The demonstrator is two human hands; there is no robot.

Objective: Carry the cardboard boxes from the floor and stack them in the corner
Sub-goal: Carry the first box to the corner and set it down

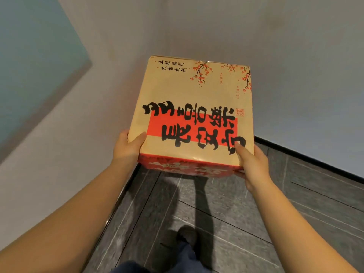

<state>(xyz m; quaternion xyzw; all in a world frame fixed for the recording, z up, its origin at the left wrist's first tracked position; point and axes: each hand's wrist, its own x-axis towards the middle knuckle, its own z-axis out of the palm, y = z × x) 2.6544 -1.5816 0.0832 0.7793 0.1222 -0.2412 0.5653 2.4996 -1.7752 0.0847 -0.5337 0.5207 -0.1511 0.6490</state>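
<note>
At the left, a pale wall runs toward the corner. The left hand grips the near-left edge of the cardboard box, thumb on top and fingers curled round its side. The box is held in the air, clear of the dark tiled floor, near the corner where the two walls meet. The right hand holds the near-right corner, thumb flat on top; its other fingers probably wrap underneath, though they are mostly hidden. To place it well, keep the box level, lower it with both hands together, and square its far edges to both walls.
</note>
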